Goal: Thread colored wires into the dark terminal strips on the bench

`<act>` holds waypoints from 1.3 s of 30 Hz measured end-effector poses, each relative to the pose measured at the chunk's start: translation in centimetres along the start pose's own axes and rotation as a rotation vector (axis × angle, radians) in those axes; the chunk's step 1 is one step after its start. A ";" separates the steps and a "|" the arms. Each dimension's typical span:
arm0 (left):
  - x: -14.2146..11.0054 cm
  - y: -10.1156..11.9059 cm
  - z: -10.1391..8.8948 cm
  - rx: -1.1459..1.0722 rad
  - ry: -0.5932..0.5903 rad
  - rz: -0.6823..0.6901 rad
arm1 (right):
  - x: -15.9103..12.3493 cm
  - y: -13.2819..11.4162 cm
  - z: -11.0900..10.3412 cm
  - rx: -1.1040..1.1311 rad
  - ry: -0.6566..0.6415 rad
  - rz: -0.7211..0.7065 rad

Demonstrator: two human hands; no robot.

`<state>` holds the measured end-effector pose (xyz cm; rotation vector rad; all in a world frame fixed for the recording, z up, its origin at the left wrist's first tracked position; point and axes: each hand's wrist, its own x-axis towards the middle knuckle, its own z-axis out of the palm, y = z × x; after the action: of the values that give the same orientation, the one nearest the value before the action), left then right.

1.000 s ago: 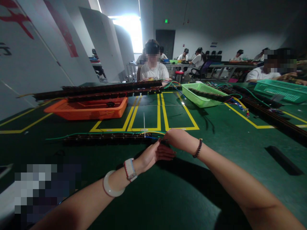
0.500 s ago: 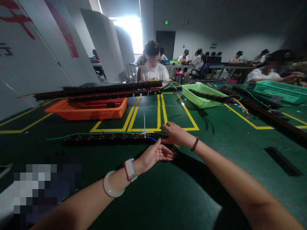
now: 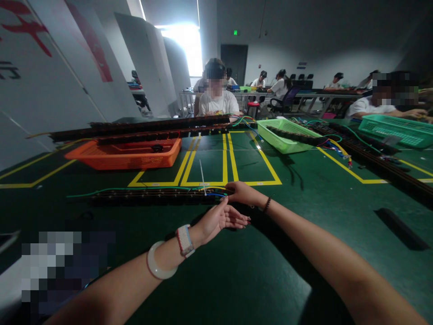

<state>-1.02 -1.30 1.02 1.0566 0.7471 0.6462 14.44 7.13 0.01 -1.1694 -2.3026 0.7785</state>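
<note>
A long dark strip [image 3: 152, 196] with green, yellow and blue wires running along it lies across the green table in front of me. A thin white cable tie [image 3: 202, 177] stands up near its right end. My right hand [image 3: 243, 192] rests at that right end, fingers curled onto the wires there. My left hand [image 3: 219, 218] hovers just below, palm turned up and fingers stretched out, holding nothing, its thumb tip close to the strip's end.
An orange basket [image 3: 125, 155] sits at the back left behind yellow floor-style markings [image 3: 233, 167]. A green basket [image 3: 280, 135] and more dark strips [image 3: 372, 158] lie to the right. People sit at the far side and at other tables. A black bar [image 3: 401, 228] lies at right.
My right hand has slid from over my left hand up to the strip's right end and closed on the wires. My left hand has stayed put, fingers opening slightly.
</note>
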 end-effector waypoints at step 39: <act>0.9 0.1 -0.2 -0.314 0.117 -0.018 | -0.8 -0.9 -1.1 -0.023 -0.111 0.010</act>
<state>-0.67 -0.46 0.84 0.7282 0.7269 0.7866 15.02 6.36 1.31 -1.1761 -2.4034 0.8427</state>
